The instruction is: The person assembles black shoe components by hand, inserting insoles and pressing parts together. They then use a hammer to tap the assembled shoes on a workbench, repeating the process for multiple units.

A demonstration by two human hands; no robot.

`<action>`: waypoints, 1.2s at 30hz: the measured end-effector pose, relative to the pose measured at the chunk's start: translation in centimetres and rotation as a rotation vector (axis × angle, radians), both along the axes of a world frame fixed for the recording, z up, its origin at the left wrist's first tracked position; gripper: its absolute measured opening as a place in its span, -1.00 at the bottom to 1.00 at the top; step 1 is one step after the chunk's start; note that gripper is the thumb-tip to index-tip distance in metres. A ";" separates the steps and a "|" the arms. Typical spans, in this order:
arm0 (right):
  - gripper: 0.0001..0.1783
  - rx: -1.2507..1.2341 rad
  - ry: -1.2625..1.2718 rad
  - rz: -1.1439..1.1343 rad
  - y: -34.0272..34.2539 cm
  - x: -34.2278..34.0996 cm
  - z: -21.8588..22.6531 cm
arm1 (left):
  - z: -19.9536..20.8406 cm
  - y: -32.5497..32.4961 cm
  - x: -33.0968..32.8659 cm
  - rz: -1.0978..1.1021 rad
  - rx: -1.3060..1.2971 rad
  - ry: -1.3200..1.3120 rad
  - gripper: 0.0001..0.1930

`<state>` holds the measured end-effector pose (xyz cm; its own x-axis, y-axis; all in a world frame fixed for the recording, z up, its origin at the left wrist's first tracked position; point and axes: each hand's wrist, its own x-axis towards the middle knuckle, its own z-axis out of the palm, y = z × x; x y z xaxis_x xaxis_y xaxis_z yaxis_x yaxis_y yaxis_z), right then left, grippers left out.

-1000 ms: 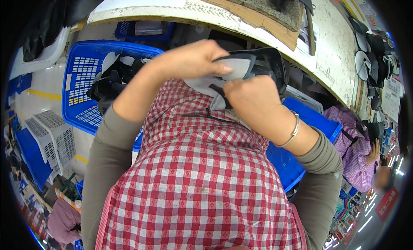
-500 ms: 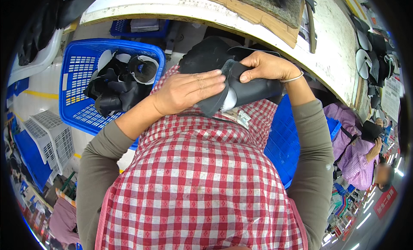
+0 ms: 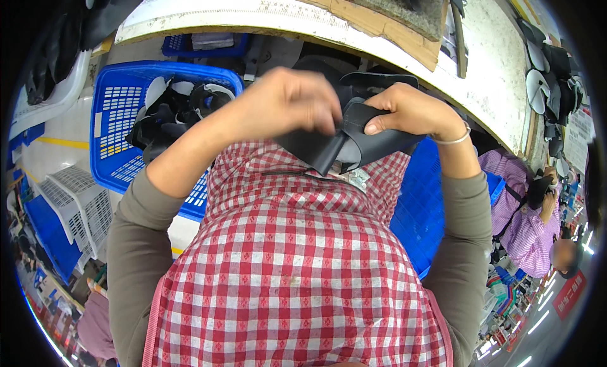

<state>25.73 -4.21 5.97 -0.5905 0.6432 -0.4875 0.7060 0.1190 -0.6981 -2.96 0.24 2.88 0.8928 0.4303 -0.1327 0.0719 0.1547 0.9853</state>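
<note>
Left hand (image 3: 288, 103) was curled from flat, blurred, grip untellable; black piece (image 3: 384, 147) was clamped beneath right hand (image 3: 420, 116) thumb.

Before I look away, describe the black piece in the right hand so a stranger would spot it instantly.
Find the red-and-white checked apron. Just above its upper part in the picture, the right hand, with a bracelet at its wrist, grips the black piece. Unlike the black pieces piled in the blue basket at left, it is pinched under that hand's thumb.
</note>
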 end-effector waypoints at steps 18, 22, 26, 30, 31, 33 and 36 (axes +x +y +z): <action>-0.73 0.694 -0.205 -0.420 -6.0 -3.4 0.6 | -3.8 -0.8 3.2 0.138 -0.148 0.132 -0.74; -0.72 0.564 -0.104 -0.495 -5.7 -2.8 0.2 | -3.7 -1.5 2.8 0.138 -0.115 0.102 -0.72; -0.72 0.564 -0.094 -0.487 -5.6 -2.8 0.2 | -3.8 -1.7 2.6 0.173 -0.119 0.101 -0.73; -0.72 0.567 -0.107 -0.470 -5.5 -2.9 0.1 | -3.7 -1.8 2.7 0.202 -0.167 0.066 -0.74; -0.72 0.570 -0.112 -0.466 -5.5 -2.8 0.1 | -3.6 -1.8 2.6 0.206 -0.173 0.077 -0.74; -0.72 0.564 -0.110 -0.474 -5.4 -2.8 0.0 | -3.5 -1.8 2.6 0.200 -0.169 0.072 -0.73; -0.73 0.593 -0.109 -0.470 -5.4 -3.0 -0.1 | -3.4 -1.9 2.6 0.201 -0.150 0.111 -0.72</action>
<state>22.74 -9.58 5.88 -0.1587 0.9871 -0.0222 0.8361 0.1224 -0.5347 -0.41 -1.68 -0.47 0.7679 0.5655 -0.3010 0.1318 0.3204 0.9381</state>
